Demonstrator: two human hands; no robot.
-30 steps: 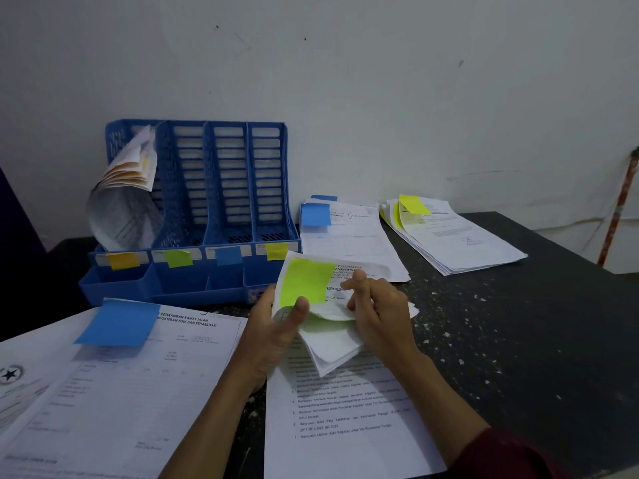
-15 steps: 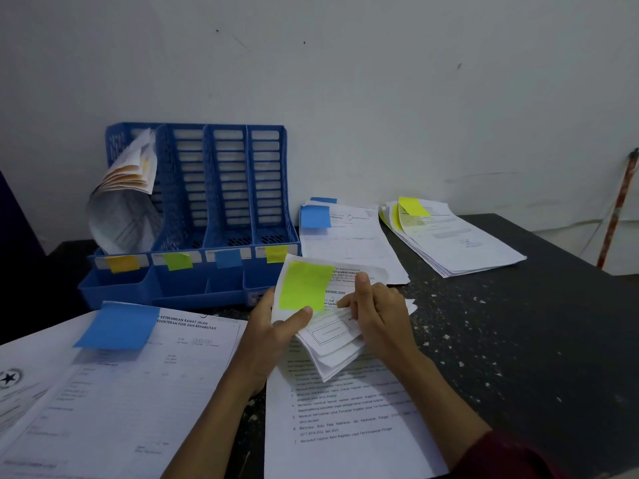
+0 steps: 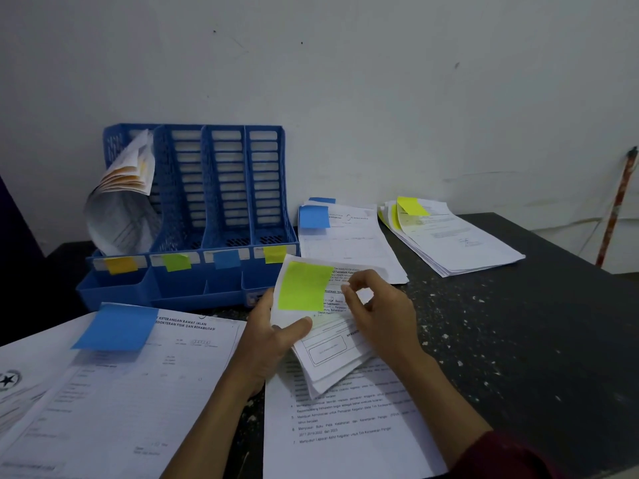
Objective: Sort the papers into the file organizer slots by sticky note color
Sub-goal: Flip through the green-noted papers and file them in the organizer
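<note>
Blue organizer (image 3: 221, 188), green sticky note (image 3: 304, 286), black speckled table (image 3: 518, 323)

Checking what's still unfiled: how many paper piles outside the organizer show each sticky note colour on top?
Blue: 2, near-left white paper sheet and white paper stack beside the blue plastic file organizer
Green: 1, held white paper bundle
Yellow: 1, far-right white paper stack
Total: 4

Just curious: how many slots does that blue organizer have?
4, side by side in the organizer: orange-tagged, holding papers; green-tagged; blue-tagged; yellow-tagged.
</note>
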